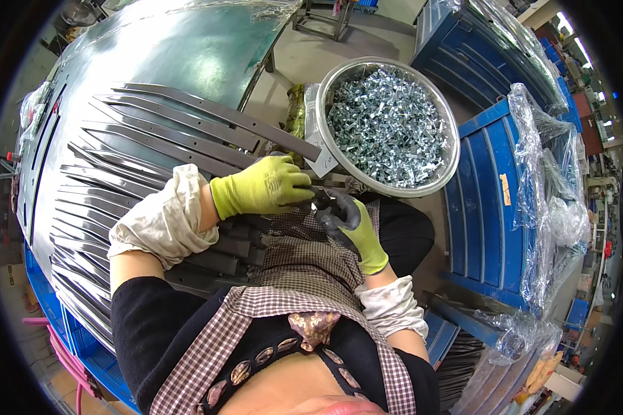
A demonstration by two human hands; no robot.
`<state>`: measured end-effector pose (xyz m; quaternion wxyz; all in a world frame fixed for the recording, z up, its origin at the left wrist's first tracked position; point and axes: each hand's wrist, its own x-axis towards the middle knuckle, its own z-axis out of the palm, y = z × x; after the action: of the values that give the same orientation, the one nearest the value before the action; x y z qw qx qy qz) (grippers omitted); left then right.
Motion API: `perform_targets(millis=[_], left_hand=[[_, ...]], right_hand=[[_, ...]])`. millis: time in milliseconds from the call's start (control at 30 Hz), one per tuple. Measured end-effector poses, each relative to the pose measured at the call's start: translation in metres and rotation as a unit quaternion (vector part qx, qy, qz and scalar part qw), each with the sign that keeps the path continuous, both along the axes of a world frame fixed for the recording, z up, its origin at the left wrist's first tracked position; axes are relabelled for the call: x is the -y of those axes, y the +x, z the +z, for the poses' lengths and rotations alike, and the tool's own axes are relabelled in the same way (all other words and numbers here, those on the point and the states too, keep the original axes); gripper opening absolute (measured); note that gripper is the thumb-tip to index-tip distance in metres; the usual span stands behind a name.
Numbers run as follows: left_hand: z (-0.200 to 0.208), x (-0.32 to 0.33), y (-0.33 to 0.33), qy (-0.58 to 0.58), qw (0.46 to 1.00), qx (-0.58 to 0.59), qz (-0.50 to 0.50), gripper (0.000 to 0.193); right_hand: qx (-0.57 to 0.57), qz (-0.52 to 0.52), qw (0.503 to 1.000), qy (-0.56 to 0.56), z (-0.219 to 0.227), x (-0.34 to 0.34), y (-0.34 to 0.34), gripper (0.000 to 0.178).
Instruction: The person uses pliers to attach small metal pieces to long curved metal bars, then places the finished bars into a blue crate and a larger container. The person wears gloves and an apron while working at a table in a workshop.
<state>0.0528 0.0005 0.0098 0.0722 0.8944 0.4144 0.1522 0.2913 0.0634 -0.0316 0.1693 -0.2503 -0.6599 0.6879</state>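
My left hand (263, 187), in a yellow-green glove with dark fingertips, curls around the end of a dark metal strip in front of my lap. Close against it is my right hand (356, 232), gloved the same way, with thumb and fingers pinched together. A small shiny metal piece (314, 206) glints between the two hands; its shape is mostly hidden by the fingers. Many long dark metal strips (152, 135) with small holes lie fanned out under and beyond my left forearm. Just past my hands stands a round tub (453, 155) full of small silvery metal clips (387, 128).
The strips rest on a large green-topped table (208, 66) at the left. Blue metal crates (488, 200) with clear plastic wrap (550, 207) line the right side. A paper tag (320, 160) hangs by the tub. A metal stand (329, 24) is at the back.
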Motion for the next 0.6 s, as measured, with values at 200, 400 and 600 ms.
perform_targets(millis=[200, 400, 600], left_hand=[[0.011, -0.024, -0.026, -0.014, 0.986, 0.047, 0.158, 0.053], [-0.023, -0.041, -0.059, -0.128, 0.959, -0.037, 0.249, 0.056], [-0.025, -0.039, -0.063, -0.118, 0.971, -0.024, 0.207, 0.058]], right_hand=[[-0.029, -0.096, 0.989, 0.105, -0.005, -0.007, -0.004, 0.036], [-0.043, -0.110, 0.988, -0.099, -0.015, -0.008, -0.003, 0.041], [-0.037, -0.129, 0.989, 0.068, -0.033, -0.016, -0.010, 0.033]])
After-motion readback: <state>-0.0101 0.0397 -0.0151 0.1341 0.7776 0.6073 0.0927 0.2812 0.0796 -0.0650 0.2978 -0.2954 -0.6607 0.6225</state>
